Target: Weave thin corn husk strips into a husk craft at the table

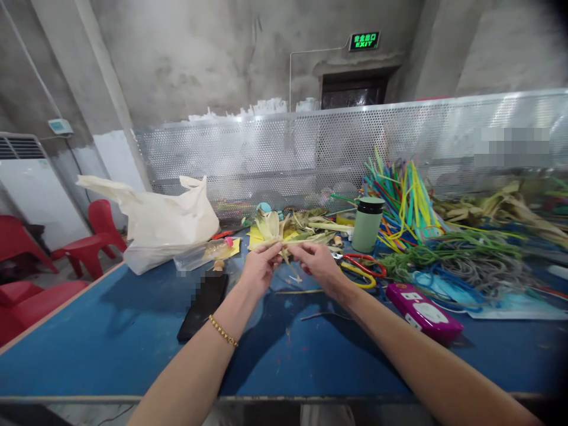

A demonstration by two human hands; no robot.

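Pale, dried leaf strips that look like corn husk [268,226] fan upward like petals between my hands above the middle of the blue table [133,343]. My left hand [261,266], below a gold bead bracelet, pinches the base of the husk between thumb and fingers. Close on its right, my right hand [318,264] pinches the same husk piece, thumb and forefinger together. A narrow end hangs down between them. The exact grip points are partly covered by the fingers. Just right of my right hand lie scissors [364,272] with red and yellow handles.
A white plastic bag [166,219], clear bottle [206,253] and black phone [205,307] lie left. A green jar [367,228], colourful pipe cleaners [410,198], tangled cords [470,260] and a magenta box [423,312] are right. A perforated metal panel [248,154] stands behind.
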